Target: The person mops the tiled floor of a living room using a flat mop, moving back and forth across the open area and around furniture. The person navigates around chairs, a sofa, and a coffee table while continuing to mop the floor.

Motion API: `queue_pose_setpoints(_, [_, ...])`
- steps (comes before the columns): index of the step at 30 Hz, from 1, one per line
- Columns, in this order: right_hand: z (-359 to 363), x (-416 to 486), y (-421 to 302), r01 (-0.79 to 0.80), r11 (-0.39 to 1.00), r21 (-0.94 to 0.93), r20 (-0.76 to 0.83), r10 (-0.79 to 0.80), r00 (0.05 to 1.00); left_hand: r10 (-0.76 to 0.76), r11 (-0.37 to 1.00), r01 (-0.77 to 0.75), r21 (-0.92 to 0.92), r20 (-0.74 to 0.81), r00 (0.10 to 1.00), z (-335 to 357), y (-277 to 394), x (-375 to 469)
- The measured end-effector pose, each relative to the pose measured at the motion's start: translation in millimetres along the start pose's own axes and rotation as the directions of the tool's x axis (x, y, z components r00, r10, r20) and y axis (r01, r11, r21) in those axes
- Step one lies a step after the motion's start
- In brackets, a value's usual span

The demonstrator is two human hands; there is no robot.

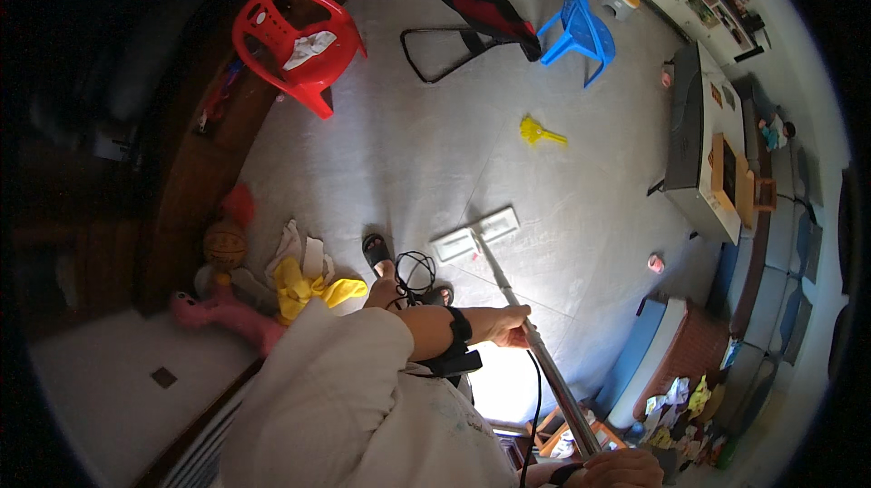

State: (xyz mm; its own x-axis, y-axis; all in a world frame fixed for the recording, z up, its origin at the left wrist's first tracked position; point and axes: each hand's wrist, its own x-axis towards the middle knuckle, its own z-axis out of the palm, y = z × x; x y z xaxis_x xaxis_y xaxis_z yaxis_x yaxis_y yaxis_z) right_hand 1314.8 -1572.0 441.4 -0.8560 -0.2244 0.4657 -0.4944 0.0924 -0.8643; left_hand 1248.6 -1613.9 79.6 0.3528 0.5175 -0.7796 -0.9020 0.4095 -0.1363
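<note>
A flat mop with a white rectangular head point(475, 235) rests on the grey tiled floor, its metal pole point(559, 379) slanting up toward the lower right. Partway down the pole, my left hand point(510, 327) is closed around it. My right hand point(622, 467) grips the pole's upper end at the bottom edge of the view. Black sandals point(376, 250) are on my feet, and a loose coil of black cable point(415, 270) shows between them. Another stretch of black cable point(537, 379) hangs beside the pole.
A yellow hand-shaped clapper point(541, 131) lies on the floor ahead. Beyond are a red plastic chair point(316, 66), a black folding chair point(486, 18) and a blue plastic chair point(578, 32). Left are a basketball point(224, 245) and yellow cloth point(306, 287). A table point(714, 148) and sofa point(776, 243) stand right.
</note>
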Motion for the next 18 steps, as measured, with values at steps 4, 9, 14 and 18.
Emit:
queue_pose_setpoints(4, [11.8,10.4,-6.1,-0.116,0.983,-0.139,-0.134,0.098,0.986,0.007,0.997,-0.015,0.079,0.089,0.996,9.7,-1.5,-9.8])
queue_pose_setpoints(9, [-1.0,3.1,10.9,0.158,0.984,0.075,-0.046,-0.155,0.987,0.14,0.99,-0.136,-0.036,0.154,0.978,-10.4,24.8,-51.7])
queue_pose_setpoints(14, [13.2,7.0,36.4,-0.347,0.938,0.007,-0.116,0.345,0.931,0.425,0.866,-0.43,-0.254,-0.081,0.902,-91.9,91.8,-95.1])
queue_pose_setpoints(18, [60.9,65.3,101.6,-0.428,0.901,0.072,-0.326,0.427,0.843,0.552,0.652,-0.665,-0.365,-0.373,0.746,-173.5,142.3,-122.7])
